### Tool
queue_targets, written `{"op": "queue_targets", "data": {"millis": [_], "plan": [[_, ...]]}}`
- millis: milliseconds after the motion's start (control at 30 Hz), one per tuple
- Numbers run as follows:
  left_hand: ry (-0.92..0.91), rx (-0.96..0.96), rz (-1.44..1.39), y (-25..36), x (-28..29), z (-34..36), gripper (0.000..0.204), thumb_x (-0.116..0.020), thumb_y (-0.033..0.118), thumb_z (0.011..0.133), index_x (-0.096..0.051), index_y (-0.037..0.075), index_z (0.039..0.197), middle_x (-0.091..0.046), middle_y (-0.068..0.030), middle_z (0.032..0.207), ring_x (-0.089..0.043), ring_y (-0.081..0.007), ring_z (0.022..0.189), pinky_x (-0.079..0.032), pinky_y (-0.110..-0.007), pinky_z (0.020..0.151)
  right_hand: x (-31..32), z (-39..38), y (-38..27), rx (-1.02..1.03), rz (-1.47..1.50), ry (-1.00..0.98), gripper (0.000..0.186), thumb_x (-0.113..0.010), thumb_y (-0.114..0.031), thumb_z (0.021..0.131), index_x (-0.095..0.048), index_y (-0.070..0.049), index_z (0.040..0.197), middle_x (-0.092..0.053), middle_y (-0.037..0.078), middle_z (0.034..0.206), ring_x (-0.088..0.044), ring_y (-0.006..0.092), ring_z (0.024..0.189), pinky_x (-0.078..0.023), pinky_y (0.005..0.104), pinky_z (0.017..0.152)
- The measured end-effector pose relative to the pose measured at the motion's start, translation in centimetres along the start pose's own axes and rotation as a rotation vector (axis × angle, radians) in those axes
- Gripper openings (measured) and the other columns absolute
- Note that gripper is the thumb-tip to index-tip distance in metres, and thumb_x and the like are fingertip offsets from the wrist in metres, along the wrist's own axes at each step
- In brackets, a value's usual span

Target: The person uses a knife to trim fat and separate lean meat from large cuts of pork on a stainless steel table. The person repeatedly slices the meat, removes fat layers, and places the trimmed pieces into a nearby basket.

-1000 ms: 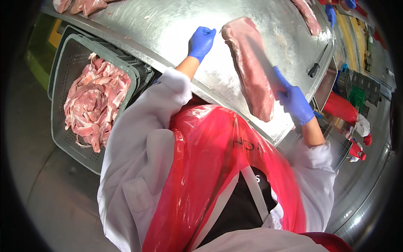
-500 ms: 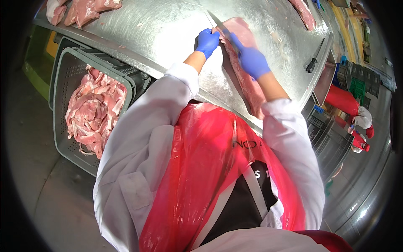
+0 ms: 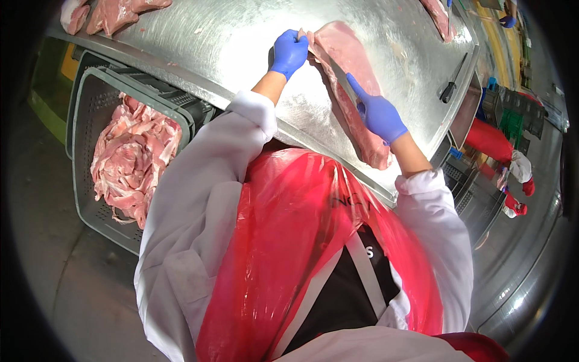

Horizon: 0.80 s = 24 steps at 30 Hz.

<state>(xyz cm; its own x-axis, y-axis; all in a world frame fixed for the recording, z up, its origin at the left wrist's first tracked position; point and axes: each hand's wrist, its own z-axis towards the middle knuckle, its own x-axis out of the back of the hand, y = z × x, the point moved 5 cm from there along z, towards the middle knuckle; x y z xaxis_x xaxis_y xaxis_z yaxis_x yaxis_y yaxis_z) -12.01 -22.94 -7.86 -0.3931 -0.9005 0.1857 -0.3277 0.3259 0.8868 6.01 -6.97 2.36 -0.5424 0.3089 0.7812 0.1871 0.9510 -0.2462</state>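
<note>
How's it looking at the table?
Left hand pinching edge of long meat piece. Right hand gripping knife, blade at it. Black-handled tool lying off right.

The metal surface (image 3: 404,66) is lit strongly from above, and its middle is bleached almost white by glare, in which the brushed grain is lost. A dark shadow is laid along the left flank of the long cut of meat (image 3: 353,51), and small highlights are scattered over the glossy red apron (image 3: 289,199). The floor (image 3: 42,253) at left is left dim. Straight edges are bowed toward the black rim; at far right, the green crate (image 3: 512,125) is rendered small and soft, perhaps slightly out of focus.
</note>
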Motion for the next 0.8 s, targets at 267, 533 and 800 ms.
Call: {"op": "queue_targets", "data": {"millis": [267, 533, 800], "plan": [[-0.017, -0.195, -0.159, -0.9, 0.5, 2.5, 0.028, -0.063, 0.026, 0.100, -0.066, -0.001, 0.093, -0.063, -0.0040, 0.076, -0.057, -0.0113, 0.067, -0.048, -0.027, 0.064, -1.2, 1.2, -1.8, -0.045, -0.087, 0.101, 0.065, -0.046, -0.025, 0.102, -0.018, -0.028, 0.160, -0.069, 0.022, 0.080, -0.069, 0.0367, 0.068, -0.054, 0.0494, 0.062], [0.039, 0.050, -0.166, -7.4, 4.0, 6.0, 0.037, -0.068, 0.034, 0.088, -0.067, -0.003, 0.094, -0.070, -0.0159, 0.083, -0.069, -0.0257, 0.078, -0.053, -0.037, 0.074, -1.9, -16.1, -0.1, -0.068, -0.109, -0.032, 0.076, -0.055, -0.012, 0.093, -0.022, -0.027, 0.160, -0.066, 0.022, 0.076, -0.066, 0.0392, 0.064, -0.053, 0.0501, 0.061], [0.166, -0.740, 0.466, -1.8, -0.2, -4.2, 0.049, -0.070, 0.022, 0.085, -0.051, -0.002, 0.123, -0.059, -0.0239, 0.119, -0.060, -0.0386, 0.108, -0.046, -0.051, 0.092, 0.0, -9.1, 0.9, -0.078, 0.310, 0.419, 0.080, -0.058, -0.007, 0.091, -0.022, -0.025, 0.160, -0.067, 0.025, 0.084, -0.068, 0.0416, 0.075, -0.053, 0.0475, 0.070]]}}
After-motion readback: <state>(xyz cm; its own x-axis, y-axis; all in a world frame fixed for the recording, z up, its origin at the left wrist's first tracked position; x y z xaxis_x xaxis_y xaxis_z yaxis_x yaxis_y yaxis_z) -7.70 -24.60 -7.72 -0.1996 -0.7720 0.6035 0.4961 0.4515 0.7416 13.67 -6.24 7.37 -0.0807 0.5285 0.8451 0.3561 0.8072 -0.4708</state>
